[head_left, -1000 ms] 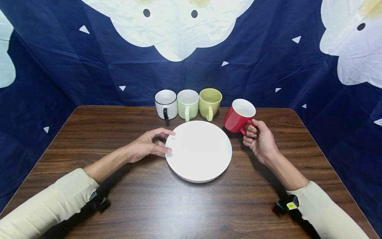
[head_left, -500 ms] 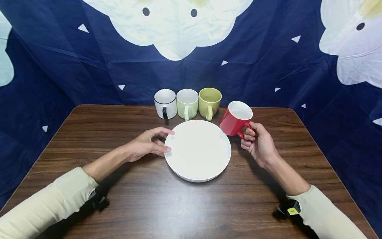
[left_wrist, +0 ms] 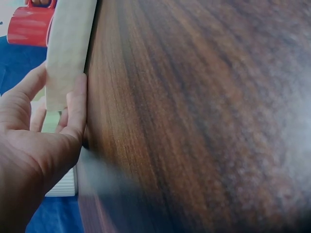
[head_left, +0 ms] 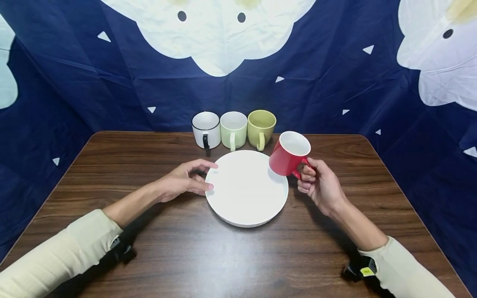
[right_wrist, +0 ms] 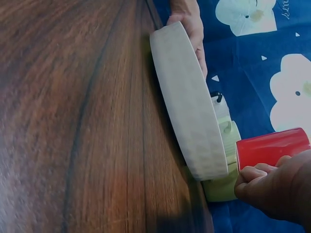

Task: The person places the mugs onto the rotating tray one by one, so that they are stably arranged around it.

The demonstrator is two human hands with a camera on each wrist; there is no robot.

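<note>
My right hand [head_left: 323,187] grips the handle of a red mug [head_left: 285,158] with a white inside. The mug tilts to the left and overlaps the far right rim of a round white plate [head_left: 246,192]. In the right wrist view, the red mug [right_wrist: 272,148] is above the plate's tall, dimpled side wall [right_wrist: 189,102]. At the plate's left edge, my left hand [head_left: 184,181] holds the rim, index finger and thumb tips just over it. The left wrist view shows the left hand's fingers [left_wrist: 75,109] against the plate's wall; some fingers are partly hidden.
Behind the plate stand three mugs in a row: white with a black handle [head_left: 206,131], pale green [head_left: 234,131] and olive green [head_left: 261,129]. Their handles face the person. A wooden table [head_left: 167,248] bears everything, with a blue patterned cloth [head_left: 149,74] behind it.
The red mug in my right hand has moved left and nearer the person, from beside the plate to over its far right rim. My left hand and the plate have stayed in place.
</note>
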